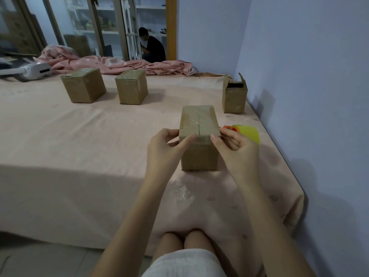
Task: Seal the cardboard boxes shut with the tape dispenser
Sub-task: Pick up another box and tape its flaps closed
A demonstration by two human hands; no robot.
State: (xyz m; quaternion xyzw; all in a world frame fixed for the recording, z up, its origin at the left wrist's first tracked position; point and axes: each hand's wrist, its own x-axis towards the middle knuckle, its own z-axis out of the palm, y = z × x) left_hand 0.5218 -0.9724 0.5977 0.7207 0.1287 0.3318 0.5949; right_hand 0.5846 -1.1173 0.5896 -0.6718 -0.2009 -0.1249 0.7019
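From the head camera, our left hand and right hand pinch the near top edge of the closed box — thumbs on the front face, fingers curled at its corners. We judge we're pressing tape down; firm strokes along the seam would seat it. The tape dispenser lies just right of the box. The wall crowds the right; open bed lies left.

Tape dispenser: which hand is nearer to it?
Right. The right hand sits directly in front of the tape dispenser; the left hand is across the box.
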